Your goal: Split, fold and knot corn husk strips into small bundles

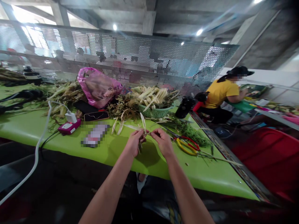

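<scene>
Both my hands are raised just above the green table [151,161], close together. My left hand [135,141] is closed around a small bundle of dry leaf strips [141,140] that hangs down from its fingers. My right hand [163,141] pinches a thin pale strip [147,132] that runs across to the left hand. Several long pale leaves [130,124] stick out behind the hands. Scissors with red and yellow handles [187,144] lie on the table just right of my right hand.
A green basket of pale husks [153,109] stands behind the hands, with a pink plastic bag [98,87] and dry leaf piles [63,96] to the left. A phone [96,116], charger and white cable [37,146] lie at left. A person in yellow [220,93] sits at right.
</scene>
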Motion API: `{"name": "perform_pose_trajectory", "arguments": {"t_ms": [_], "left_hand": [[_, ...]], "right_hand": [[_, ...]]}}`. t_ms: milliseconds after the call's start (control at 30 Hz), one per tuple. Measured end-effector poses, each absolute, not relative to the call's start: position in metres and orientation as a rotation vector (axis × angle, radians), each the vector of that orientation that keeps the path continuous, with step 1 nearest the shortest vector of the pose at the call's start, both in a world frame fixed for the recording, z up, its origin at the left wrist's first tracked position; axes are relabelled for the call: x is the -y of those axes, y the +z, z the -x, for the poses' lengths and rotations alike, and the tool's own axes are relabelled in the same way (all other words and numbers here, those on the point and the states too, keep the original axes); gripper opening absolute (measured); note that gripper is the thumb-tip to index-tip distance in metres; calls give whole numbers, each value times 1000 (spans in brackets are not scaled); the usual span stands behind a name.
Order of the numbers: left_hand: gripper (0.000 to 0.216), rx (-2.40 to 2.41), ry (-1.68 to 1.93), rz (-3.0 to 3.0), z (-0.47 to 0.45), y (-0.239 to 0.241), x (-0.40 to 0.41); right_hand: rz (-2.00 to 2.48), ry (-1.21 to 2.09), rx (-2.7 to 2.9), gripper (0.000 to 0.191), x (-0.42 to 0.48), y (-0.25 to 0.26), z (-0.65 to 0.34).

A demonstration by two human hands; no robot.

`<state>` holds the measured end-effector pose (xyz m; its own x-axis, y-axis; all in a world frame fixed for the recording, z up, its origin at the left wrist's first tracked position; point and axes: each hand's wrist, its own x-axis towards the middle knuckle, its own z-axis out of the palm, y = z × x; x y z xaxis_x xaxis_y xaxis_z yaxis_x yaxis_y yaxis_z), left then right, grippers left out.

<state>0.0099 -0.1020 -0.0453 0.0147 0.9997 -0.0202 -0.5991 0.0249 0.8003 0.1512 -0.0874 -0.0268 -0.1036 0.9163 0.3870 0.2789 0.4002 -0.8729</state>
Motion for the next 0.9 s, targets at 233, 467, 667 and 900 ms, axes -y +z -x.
{"name": "perform_pose_trajectory", "arguments": {"t_ms": [233, 467, 667, 900], "left_hand": [[25, -1026, 1364, -1362, -17, -50, 99], [17, -1111, 1274, -1646, -22, -48, 101], [9, -1105, 1237, -1544, -24, -46, 106], [23, -885, 1195, -1347, -30, -46, 104]], "right_hand": [[967, 281, 1737, 23, 91, -17, -158], [990, 342, 1827, 11, 90, -18, -152], [980, 423, 1729, 10, 89, -21, -152], [971, 486, 1621, 11, 90, -18, -150]]}}
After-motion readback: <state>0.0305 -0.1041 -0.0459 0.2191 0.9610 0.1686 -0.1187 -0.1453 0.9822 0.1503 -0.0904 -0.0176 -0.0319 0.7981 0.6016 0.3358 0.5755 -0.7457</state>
